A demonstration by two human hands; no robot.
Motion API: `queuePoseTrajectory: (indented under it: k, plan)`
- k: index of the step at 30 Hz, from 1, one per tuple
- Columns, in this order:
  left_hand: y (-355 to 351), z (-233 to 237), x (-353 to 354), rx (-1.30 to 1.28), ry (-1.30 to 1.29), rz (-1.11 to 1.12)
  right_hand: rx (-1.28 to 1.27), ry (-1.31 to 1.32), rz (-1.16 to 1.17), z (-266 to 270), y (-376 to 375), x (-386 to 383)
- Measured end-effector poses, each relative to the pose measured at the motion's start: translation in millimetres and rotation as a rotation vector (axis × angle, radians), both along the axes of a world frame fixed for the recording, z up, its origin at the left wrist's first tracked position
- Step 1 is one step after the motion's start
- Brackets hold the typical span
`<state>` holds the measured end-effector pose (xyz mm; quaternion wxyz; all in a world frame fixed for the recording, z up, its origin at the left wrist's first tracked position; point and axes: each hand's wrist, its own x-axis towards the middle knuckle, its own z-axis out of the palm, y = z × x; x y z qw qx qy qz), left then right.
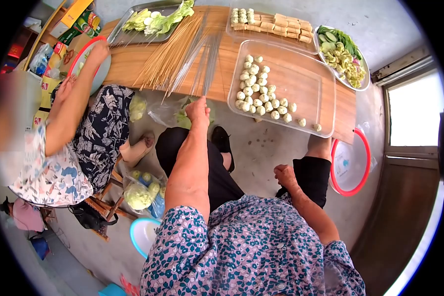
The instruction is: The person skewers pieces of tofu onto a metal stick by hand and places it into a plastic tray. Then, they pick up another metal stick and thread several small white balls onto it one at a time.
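Note:
My left hand (pixel 198 112) reaches to the table's near edge. Its fingers pinch the near end of a thin metal skewer (pixel 203 79) among the spread metal skewers. Bamboo skewers (pixel 170 54) lie fanned out beside these. Over my lap, near my knee, my right hand (pixel 286 176) has its fingers curled closed; whatever may be inside them is hidden. Ahead of it, a clear plastic tray (pixel 308 93) holds many pale, green-flecked balls (pixel 254 81). Behind stands another clear tray (pixel 237 32) with rolled tan pieces (pixel 281 23) and more balls.
A metal tray (pixel 114 37) holds lettuce (pixel 158 22). At the right corner is a plate of vegetables (pixel 348 64). A red-rimmed basin (pixel 333 170) stands on the floor at right. A seated co-worker (pixel 59 148) reaches into another basin (pixel 103 71) on the left.

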<state>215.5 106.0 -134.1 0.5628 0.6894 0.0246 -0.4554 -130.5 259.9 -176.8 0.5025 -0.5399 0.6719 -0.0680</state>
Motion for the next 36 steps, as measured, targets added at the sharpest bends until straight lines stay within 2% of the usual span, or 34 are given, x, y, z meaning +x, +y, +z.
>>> queuePoseTrajectory:
  k: [8,13,15,16,18,20,22,23,25,27,29,30,32,36]
  plan:
    - [6.2,-0.7,1.7,0.005,-0.008,-0.040,0.003,0.005,0.006,-6.0,-0.4,0.5]
    - [20.7,31.7,-3.3,-0.044,0.009,-0.121,-0.002,0.044,0.037,-1.9,-2.0,1.4]
    - [25.0,45.9,-6.3,-0.195,0.277,-0.122,-0.008,0.039,0.039,-1.4,-1.4,0.7]
    - [30.2,55.9,-11.6,-0.261,0.314,-0.145,-0.019,-0.017,0.022,-1.3,-1.5,0.2]
    - [43.4,74.9,-27.0,-0.363,0.290,-0.161,-0.029,-0.078,0.002,6.8,-1.9,3.0]
    - [57.7,91.1,-46.7,-0.503,0.255,-0.201,-0.184,-0.131,-0.054,27.6,-3.5,11.6]
    - [74.7,112.9,-73.5,-0.553,0.174,-0.294,-0.545,-0.132,-0.027,34.4,-7.9,16.2]
    - [84.2,117.9,-87.1,-0.571,0.147,-0.356,-0.613,-0.139,-0.086,44.8,-10.9,17.3]
    - [102.2,124.0,-116.2,-0.533,0.118,-0.505,-0.748,-0.167,-0.191,99.8,-26.6,25.8]
    - [116.9,124.4,-141.0,-0.497,0.200,-0.635,-0.920,-0.207,-0.230,128.6,-40.1,25.6]
    - [128.8,125.0,-159.1,-0.431,0.239,-0.819,-1.006,-0.152,-0.240,150.3,-48.1,22.4]
    - [133.3,127.1,-166.7,-0.406,0.250,-0.910,-1.000,-0.140,-0.253,150.2,-51.4,16.7]
    - [140.8,130.3,-182.4,-0.352,0.262,-1.023,-1.072,-0.108,-0.121,147.0,-53.4,9.3]
    - [149.7,129.2,-199.5,-0.322,0.219,-1.216,-1.049,-0.064,-0.169,137.8,-41.0,-0.2]
